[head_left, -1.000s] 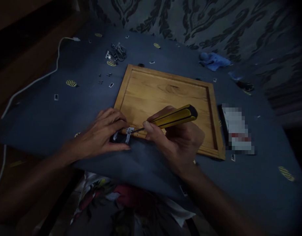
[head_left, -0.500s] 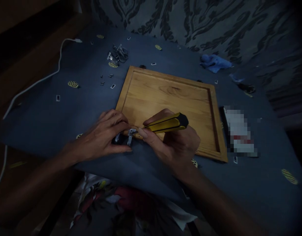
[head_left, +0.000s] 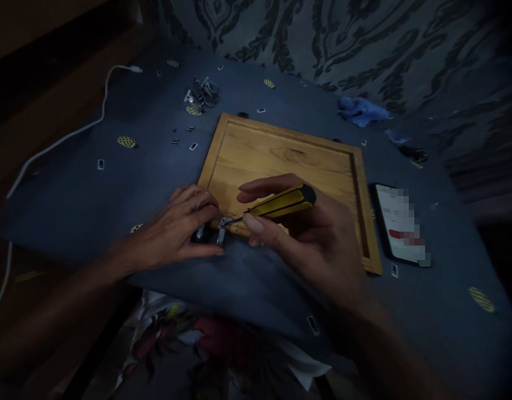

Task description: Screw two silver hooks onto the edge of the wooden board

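Observation:
A wooden tray-like panel with a raised rim [head_left: 281,126] lies on the blue cloth. At its near left edge is a small silver metal fitting [head_left: 221,233], hinge-like in shape, hanging over the edge. My left hand [head_left: 176,228] grips around the fitting, fingers on the wood and thumb below. My right hand [head_left: 314,239] holds a screwdriver [head_left: 283,201] with a yellow and black handle, its thumb below the handle and its index finger raised off it. The screwdriver's thin shaft reaches to the fitting's top plate, where its tip meets a screw too small to make out.
Several metal fittings [head_left: 204,91] lie in a heap at the back left, with several small screws [head_left: 175,141] nearer. A phone [head_left: 400,225] lies right of the panel. Behind it is a crumpled blue cloth or bag [head_left: 362,111]. A white cable [head_left: 64,141] runs along the left.
My right hand has loosened and shifted slightly right, its index finger lifting from the screwdriver handle, and more of the shaft shows. My left hand stays in place.

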Motion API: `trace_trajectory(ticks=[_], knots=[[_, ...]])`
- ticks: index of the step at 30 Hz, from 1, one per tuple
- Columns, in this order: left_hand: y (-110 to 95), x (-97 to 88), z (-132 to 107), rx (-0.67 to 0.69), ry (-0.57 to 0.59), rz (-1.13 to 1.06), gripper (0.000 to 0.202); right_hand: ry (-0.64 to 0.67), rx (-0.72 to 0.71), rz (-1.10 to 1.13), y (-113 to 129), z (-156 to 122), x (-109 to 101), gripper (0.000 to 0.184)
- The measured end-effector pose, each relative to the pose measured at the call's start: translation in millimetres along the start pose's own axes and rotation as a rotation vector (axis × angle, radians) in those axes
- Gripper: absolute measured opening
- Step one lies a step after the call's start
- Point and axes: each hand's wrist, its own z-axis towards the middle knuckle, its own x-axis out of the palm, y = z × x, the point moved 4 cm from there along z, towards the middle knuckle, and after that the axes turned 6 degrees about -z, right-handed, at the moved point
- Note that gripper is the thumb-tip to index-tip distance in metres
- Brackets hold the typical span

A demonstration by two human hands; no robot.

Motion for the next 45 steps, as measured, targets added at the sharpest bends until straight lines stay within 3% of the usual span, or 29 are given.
trace_trajectory(ticks=[9,17,21,25,30,45], knots=[[0,-0.3,0,0.006,-0.016,-0.038,0.044,-0.041,-0.056,-0.006,0,-3,2,0.002],[-1,-0.4,0,0.022,-0.022,-0.007,0.044,-0.199,-0.115,-0.144,-6,-2,10,0.023],[0,-0.5,0,0.011,-0.017,-0.008,0.042,-0.264,-0.070,-0.134,-8,-2,16,0.029],[1,0.1,0,-0.003,-0.007,-0.011,0.041,-0.226,-0.056,-0.047,-9,-1,15,0.023],[1,0.4,-1,-0.002,-0.013,-0.027,0.045,-0.379,-0.120,0.024,-5,-4,4,0.009],[-2,-1.3,0,-0.001,0.000,-0.025,0.046,-0.328,-0.126,-0.139,-18,-6,8,0.013]])
